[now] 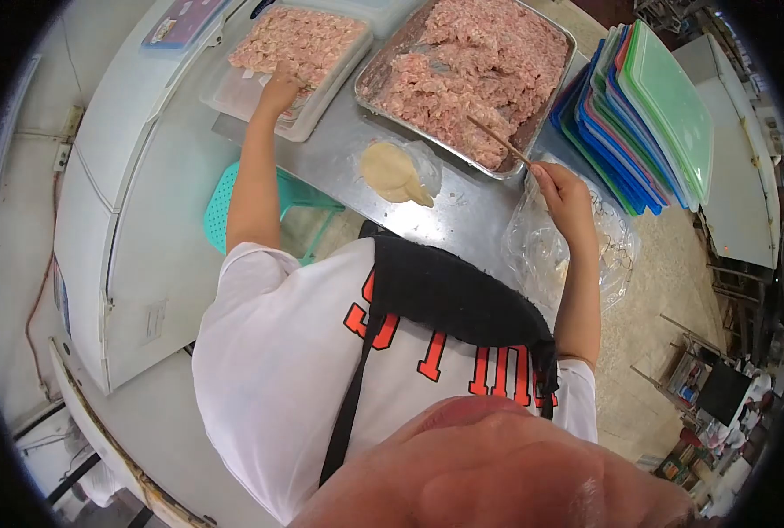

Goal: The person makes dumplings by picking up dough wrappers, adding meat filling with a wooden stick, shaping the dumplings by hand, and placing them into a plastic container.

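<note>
Over a clear plastic container [299, 132] at the upper left, my left hand [279, 91] touches the rows of small pale pink meat pieces [299, 40], its fingers slightly apart. My right hand [564, 199] is closed round a thin wooden stick [500, 139], whose far end lies over the minced meat [489, 66] in a large metal tray [427, 150]. Between my hands, a stack of round pale wrappers [389, 170] rests on a plastic bag at the metal table's near edge. What lies under my left fingertips is too small to tell.
Stacked coloured plastic lids [669, 110] stand right of the tray. Crumpled clear plastic bags [616, 242] lie by my right forearm. A turquoise stool [222, 204] is below the table at left, beside a white cabinet [158, 238]. Another lid [180, 24] lies at the upper left.
</note>
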`<state>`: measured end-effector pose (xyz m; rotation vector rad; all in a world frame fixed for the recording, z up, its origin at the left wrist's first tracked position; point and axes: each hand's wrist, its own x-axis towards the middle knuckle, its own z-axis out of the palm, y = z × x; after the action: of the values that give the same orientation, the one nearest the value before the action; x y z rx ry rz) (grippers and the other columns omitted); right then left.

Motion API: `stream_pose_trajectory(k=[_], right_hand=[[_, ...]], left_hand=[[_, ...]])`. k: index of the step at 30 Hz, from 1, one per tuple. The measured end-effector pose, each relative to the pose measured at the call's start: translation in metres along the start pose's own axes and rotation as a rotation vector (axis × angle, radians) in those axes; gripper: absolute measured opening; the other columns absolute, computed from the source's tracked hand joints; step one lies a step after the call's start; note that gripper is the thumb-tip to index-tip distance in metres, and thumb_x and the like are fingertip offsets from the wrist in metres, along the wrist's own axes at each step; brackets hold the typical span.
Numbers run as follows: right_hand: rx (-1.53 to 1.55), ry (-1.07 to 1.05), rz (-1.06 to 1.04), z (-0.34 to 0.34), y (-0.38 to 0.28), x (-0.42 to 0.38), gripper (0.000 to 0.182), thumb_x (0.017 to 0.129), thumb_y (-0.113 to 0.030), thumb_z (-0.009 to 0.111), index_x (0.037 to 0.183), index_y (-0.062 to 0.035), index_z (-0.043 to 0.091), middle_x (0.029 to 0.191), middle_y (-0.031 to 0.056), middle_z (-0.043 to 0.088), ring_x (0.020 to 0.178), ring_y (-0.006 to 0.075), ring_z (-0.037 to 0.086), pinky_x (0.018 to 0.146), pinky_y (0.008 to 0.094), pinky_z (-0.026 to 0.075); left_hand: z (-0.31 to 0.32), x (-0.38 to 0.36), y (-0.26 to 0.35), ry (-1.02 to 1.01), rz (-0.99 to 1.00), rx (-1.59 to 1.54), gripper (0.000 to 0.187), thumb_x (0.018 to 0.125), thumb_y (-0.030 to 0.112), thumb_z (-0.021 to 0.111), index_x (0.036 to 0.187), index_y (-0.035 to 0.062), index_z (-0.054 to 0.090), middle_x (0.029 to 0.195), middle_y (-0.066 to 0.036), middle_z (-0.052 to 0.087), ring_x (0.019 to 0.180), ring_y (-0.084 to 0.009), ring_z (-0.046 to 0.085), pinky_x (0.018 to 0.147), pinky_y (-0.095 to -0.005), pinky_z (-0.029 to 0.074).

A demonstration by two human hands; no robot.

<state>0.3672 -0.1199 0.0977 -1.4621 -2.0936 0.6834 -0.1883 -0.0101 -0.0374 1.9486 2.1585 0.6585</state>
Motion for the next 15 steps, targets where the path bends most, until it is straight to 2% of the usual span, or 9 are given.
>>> stream_pose_trajectory(k=[1,3,4,6,7,9,11,13,15], right_hand=[[-0.030,-0.026,0.009,0.001,0.000,0.001,0.030,0.093,-0.030,0.056,0.099,-0.0032,0.068,0.091,0.0160,0.066,0.082,0.0326,0.064,0.072,0.0371,0.049],[-0.068,-0.050,0.043,0.003,0.003,0.003,0.031,0.093,-0.031,0.055,0.099,-0.0037,0.068,0.091,0.0160,0.067,0.082,0.0328,0.064,0.072,0.0379,0.049],[-0.166,-0.069,-0.016,0.004,0.005,0.004,0.032,0.093,-0.033,0.054,0.096,-0.0041,0.068,0.090,0.0156,0.066,0.082,0.0333,0.064,0.072,0.0394,0.049],[-0.400,-0.106,-0.098,0.003,0.005,0.008,0.035,0.092,-0.036,0.052,0.085,-0.0057,0.068,0.084,0.0141,0.066,0.080,0.0342,0.063,0.069,0.0440,0.049],[-0.406,-0.100,-0.073,0.000,0.004,0.011,0.035,0.092,-0.036,0.052,0.085,-0.0057,0.068,0.084,0.0141,0.066,0.080,0.0342,0.063,0.069,0.0440,0.049],[-0.575,-0.127,-0.117,-0.007,-0.001,0.022,0.036,0.092,-0.038,0.053,0.079,-0.0065,0.066,0.080,0.0135,0.064,0.078,0.0339,0.063,0.067,0.0453,0.049],[-0.638,-0.130,-0.101,-0.007,-0.013,0.034,0.037,0.091,-0.038,0.053,0.078,-0.0070,0.066,0.080,0.0129,0.065,0.078,0.0326,0.064,0.067,0.0444,0.050],[-0.733,-0.099,-0.127,0.001,-0.015,0.050,0.032,0.092,-0.035,0.053,0.081,-0.0077,0.065,0.077,0.0118,0.063,0.078,0.0319,0.063,0.066,0.0440,0.049],[-0.765,-0.095,-0.122,0.028,-0.011,0.055,0.026,0.090,-0.028,0.053,0.080,-0.0073,0.065,0.077,0.0123,0.063,0.077,0.0318,0.063,0.064,0.0436,0.049]], left_hand=[[-0.006,-0.004,0.009,-0.009,0.004,-0.007,0.059,0.087,0.024,0.049,0.136,-0.0066,0.036,0.145,-0.029,0.030,0.133,-0.0393,0.036,0.106,-0.0376,0.035],[-0.022,-0.015,0.029,-0.105,0.050,0.139,0.049,0.086,0.023,0.050,0.130,0.0009,0.047,0.131,-0.027,0.048,0.108,-0.0422,0.055,0.092,-0.0440,0.044],[-0.033,-0.022,0.051,-0.121,0.067,0.128,0.049,0.086,0.023,0.050,0.130,0.0009,0.047,0.131,-0.027,0.048,0.108,-0.0422,0.055,0.092,-0.0440,0.044],[-0.048,-0.042,0.102,-0.067,-0.224,0.227,0.038,0.086,0.018,0.051,0.121,0.0044,0.056,0.120,-0.021,0.057,0.104,-0.0398,0.057,0.090,-0.0454,0.045],[-0.044,-0.053,0.117,-0.082,-0.204,0.220,0.038,0.086,0.018,0.051,0.121,0.0044,0.056,0.120,-0.021,0.057,0.104,-0.0398,0.057,0.090,-0.0454,0.045],[-0.036,-0.074,0.143,0.313,0.392,-0.082,0.029,0.083,0.014,0.056,0.111,0.0063,0.060,0.110,-0.018,0.061,0.103,-0.0367,0.058,0.087,-0.0454,0.045],[-0.022,-0.100,0.171,0.103,0.442,-0.302,0.026,0.080,0.012,0.061,0.105,0.0070,0.061,0.104,-0.018,0.061,0.100,-0.0349,0.058,0.087,-0.0450,0.045],[0.003,-0.115,0.174,-0.223,0.393,-0.338,0.024,0.077,0.014,0.065,0.100,0.0080,0.061,0.099,-0.015,0.060,0.101,-0.0350,0.056,0.088,-0.0440,0.044],[0.017,-0.131,0.173,-0.339,0.452,-0.291,0.024,0.075,0.016,0.067,0.097,0.0078,0.061,0.097,-0.014,0.059,0.100,-0.0349,0.055,0.088,-0.0430,0.044]])
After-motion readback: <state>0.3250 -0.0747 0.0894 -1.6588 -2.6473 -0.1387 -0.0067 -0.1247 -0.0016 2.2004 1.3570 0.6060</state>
